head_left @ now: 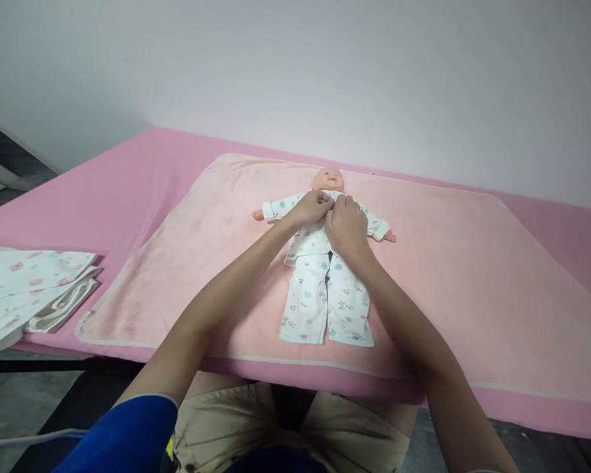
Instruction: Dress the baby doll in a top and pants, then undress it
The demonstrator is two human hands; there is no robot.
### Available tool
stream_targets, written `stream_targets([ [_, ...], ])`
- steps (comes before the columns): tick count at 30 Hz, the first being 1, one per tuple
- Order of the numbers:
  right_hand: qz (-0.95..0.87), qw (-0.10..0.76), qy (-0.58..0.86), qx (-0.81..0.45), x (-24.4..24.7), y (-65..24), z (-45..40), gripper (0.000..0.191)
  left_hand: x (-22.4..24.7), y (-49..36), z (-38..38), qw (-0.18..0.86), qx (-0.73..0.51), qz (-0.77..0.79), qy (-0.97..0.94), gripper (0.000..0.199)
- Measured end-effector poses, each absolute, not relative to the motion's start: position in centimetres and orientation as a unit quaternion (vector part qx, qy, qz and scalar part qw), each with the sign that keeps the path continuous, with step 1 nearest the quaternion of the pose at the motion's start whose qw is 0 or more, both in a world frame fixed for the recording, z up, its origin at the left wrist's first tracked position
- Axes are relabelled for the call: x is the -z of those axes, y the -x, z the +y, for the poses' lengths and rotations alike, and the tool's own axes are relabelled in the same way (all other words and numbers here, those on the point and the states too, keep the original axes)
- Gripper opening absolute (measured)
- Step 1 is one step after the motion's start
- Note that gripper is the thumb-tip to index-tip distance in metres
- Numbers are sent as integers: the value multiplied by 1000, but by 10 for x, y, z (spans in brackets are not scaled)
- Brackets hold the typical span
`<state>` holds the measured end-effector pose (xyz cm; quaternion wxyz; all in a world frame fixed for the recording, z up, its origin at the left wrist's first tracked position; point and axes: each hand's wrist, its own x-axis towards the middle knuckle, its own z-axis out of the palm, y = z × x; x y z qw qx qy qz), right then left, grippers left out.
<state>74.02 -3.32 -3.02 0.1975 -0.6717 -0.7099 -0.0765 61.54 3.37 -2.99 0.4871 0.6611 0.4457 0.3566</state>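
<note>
A baby doll [328, 179] lies on its back with arms spread, its head toward the wall. It wears a white patterned top [311, 242] and white patterned trousers [305, 299]. My left hand [314, 207] and my right hand [347, 222] meet at the upper chest of the top, just below the doll's chin. The fingers of both hands are bent and pinched together at the front of the top. Whatever small part of the cloth lies between the fingertips is partly hidden by the hands.
Under the doll a light pink blanket [453, 282] covers much of a pink bed [128, 171]. Folded patterned cloths [34, 282] lie at the bed's left front edge. A pale wall [325, 79] rises behind the bed.
</note>
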Motion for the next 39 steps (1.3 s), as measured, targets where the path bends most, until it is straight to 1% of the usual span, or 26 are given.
stream_targets([
  [2,-707,219,671,55,29,-742,-34,25,28,-617,31,500,-353,445,-654,25],
  [4,-703,237,670,21,26,-749,-32,21,26,-617,28,484,-348,454,-663,26],
  [6,-694,261,671,-14,22,-760,-25,20,23,-617,28,443,-347,476,-676,18],
  [9,-676,308,667,-59,16,-776,-1,24,16,-619,35,370,-342,532,-681,8],
  [11,-662,322,670,-93,16,-782,19,25,11,-623,42,336,-323,560,-685,11],
  [14,-644,319,678,-155,23,-785,45,23,9,-629,53,299,-278,584,-702,19],
  [16,-631,341,672,-184,32,-786,53,21,13,-631,58,283,-259,595,-707,24],
  [20,-614,408,632,-238,44,-795,57,19,22,-628,64,290,-274,589,-703,31],
  [25,-616,411,591,-319,40,-805,58,17,27,-626,76,304,-279,574,-708,14],
  [27,-611,410,586,-339,37,-804,57,18,28,-626,80,328,-299,558,-701,16],
  [29,-610,410,585,-344,35,-804,57,18,29,-625,82,368,-320,534,-691,24],
  [31,-612,407,588,-337,35,-803,56,19,29,-624,82,404,-337,516,-676,29],
  [33,-616,405,592,-327,37,-803,56,20,29,-624,80,416,-352,513,-662,25],
  [36,-623,400,593,-317,39,-804,57,20,27,-624,78,402,-360,526,-658,16],
  [39,-629,399,590,-311,40,-804,59,21,25,-624,75,380,-347,537,-668,16],
])
